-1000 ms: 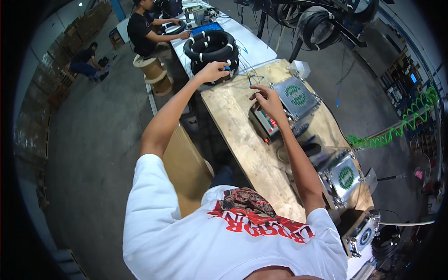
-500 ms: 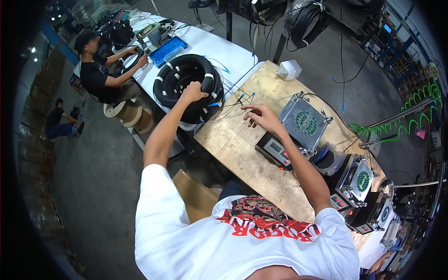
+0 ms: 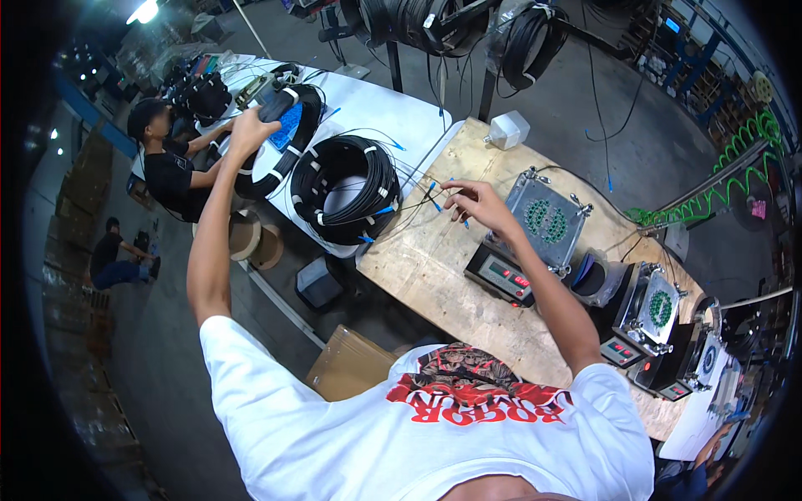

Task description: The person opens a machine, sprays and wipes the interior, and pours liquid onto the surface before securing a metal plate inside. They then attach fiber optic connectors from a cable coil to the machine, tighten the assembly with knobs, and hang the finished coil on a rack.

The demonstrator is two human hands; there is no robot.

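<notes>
My left hand (image 3: 253,132) is closed on a coil of black cable (image 3: 312,117) with white ties, held up over the white table. Beside it stands a stack of black cable coils (image 3: 316,194) with similar ties. My right hand (image 3: 480,207) hovers over the wooden bench, fingers bent and apart. Thin black cable ends with blue tips (image 3: 433,189) lie close to its fingertips; I see no firm grip on them. Right of that hand sits a metal plate fixture (image 3: 546,215) with green rings, next to a control box (image 3: 501,274) with a lit display.
The wooden bench (image 3: 409,259) meets the white table (image 3: 376,98). A blue tray (image 3: 289,125) is partly hidden by the raised coil. A co-worker (image 3: 163,163) sits at the table's left. A plastic bottle (image 3: 507,130), more fixtures (image 3: 656,313) and a cardboard box (image 3: 351,364) stand around.
My left hand has moved left and away with a coil lifted off the stack. The stack is lower now. My right hand has stayed near the blue-tipped cable ends.
</notes>
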